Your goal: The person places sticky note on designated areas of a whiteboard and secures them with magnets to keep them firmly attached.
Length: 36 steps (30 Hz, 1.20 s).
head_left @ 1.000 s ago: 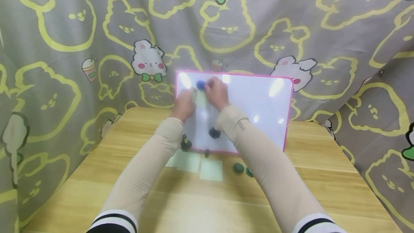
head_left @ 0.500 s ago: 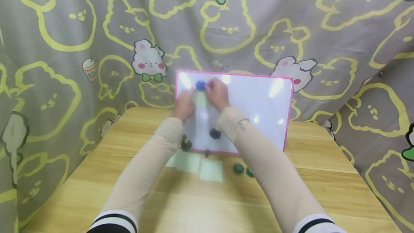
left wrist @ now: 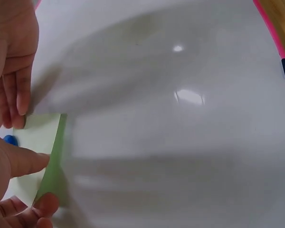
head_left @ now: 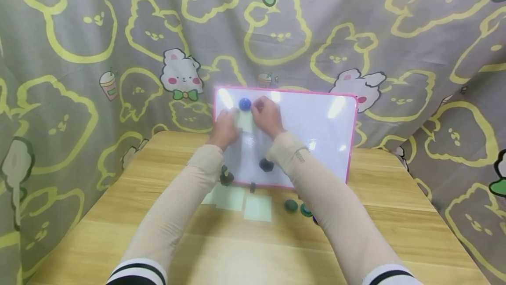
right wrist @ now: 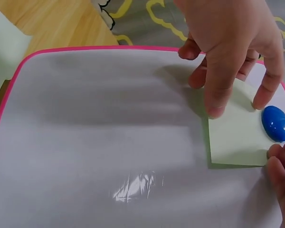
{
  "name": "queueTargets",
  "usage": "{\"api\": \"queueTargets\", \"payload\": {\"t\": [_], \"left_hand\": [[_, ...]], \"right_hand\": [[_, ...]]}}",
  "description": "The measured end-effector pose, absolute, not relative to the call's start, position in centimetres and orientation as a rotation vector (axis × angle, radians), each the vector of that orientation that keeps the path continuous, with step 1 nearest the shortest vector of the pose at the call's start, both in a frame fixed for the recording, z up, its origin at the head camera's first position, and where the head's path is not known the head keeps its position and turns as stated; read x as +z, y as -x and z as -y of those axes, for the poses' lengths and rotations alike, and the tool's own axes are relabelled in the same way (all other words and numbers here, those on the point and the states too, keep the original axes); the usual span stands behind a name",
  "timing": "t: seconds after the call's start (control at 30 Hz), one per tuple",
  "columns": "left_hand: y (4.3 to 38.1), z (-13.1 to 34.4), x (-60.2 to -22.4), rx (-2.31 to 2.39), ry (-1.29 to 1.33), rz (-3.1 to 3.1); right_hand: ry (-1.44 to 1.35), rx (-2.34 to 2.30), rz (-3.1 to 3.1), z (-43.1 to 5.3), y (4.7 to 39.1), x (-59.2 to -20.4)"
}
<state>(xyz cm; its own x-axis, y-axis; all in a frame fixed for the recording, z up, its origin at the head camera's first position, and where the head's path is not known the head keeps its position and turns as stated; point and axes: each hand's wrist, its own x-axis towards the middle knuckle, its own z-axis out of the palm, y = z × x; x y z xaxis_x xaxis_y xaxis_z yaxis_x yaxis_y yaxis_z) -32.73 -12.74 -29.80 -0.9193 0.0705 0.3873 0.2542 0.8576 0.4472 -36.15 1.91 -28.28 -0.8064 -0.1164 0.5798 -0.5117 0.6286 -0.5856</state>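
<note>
A pale green paper note (head_left: 246, 122) lies against the upper left of a pink-framed whiteboard (head_left: 316, 135). On the board at the note's top edge sits a round blue magnet (right wrist: 275, 123). My left hand (head_left: 225, 129) rests at the note's left side, thumb (right wrist: 216, 107) and a finger on the paper, other fingers at or past its edge. In the left wrist view, the note's lower edge stands slightly off the board. My right hand (head_left: 269, 116) is just right of the magnet, not gripping it; its fingertips (right wrist: 275, 153) touch or nearly touch the note's upper right corner.
More pale notes (head_left: 258, 207) lie on the wooden table (head_left: 245, 250) before the board. To their right are green round magnets (head_left: 291, 206) and a blue one (head_left: 315, 220), partly behind the right sleeve. A black clip (head_left: 253, 187) sits on the lower frame. A patterned curtain (head_left: 276, 34) hangs behind.
My right hand has drawn slightly right, leaving a small gap beside the blue magnet. The right sleeve has shifted right, revealing the blue magnet on the table. The left hand hardly moves.
</note>
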Motion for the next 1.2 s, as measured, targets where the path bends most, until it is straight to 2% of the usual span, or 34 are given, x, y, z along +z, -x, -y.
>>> {"api": "queueTargets", "payload": {"t": [0.23,0.63,0.97,1.2], "left_hand": [[32.2,12.6,-29.6,-0.733,0.216,2.686],[31.1,12.5,-29.5,-0.724,0.194,2.656],[30.3,13.0,-29.7,-0.621,0.334,2.677],[29.5,14.2,-30.5,-0.699,0.344,2.644]], "right_hand": [[-0.516,1.038,2.329,-2.6,36.5,-28.8],[-0.595,0.918,2.372,-5.3,35.0,-28.3],[-0.634,0.688,2.431,-8.2,33.7,-29.4],[-0.812,0.505,2.289,-10.4,33.1,-30.8]]}}
